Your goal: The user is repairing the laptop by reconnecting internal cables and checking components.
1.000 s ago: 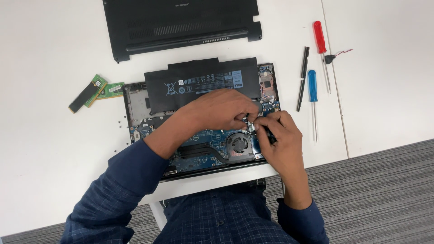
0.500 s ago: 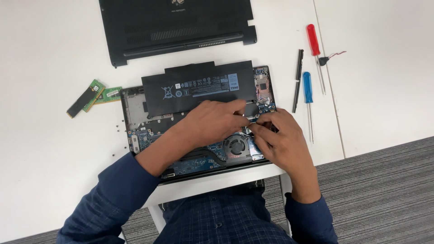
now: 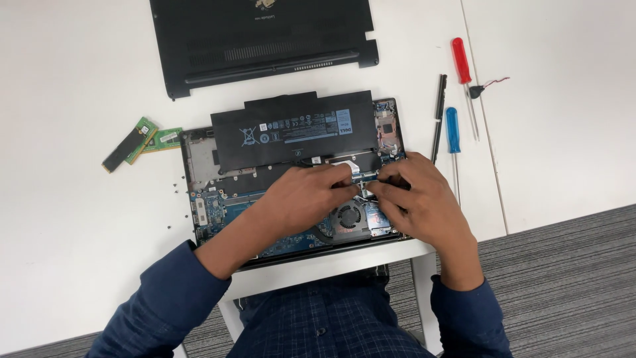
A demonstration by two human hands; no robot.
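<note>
Both the left hand [image 3: 311, 192] and right hand [image 3: 417, 195] pinch, fingers curled, a small silvery part [image 3: 363, 178] inside the open laptop [image 3: 199, 199]; a slip risks scratching the board or tearing its cable.

Probably an office or repair bench, white table [image 3: 79, 252], grey carpet tiles [image 3: 563, 278], screwdrivers [image 3: 460, 63], opened laptop [image 3: 212, 199]

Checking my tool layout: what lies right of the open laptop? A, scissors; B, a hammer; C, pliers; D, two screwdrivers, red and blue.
D: a red-handled screwdriver and a blue-handled screwdriver lie on the white table right of the open laptop.
</note>
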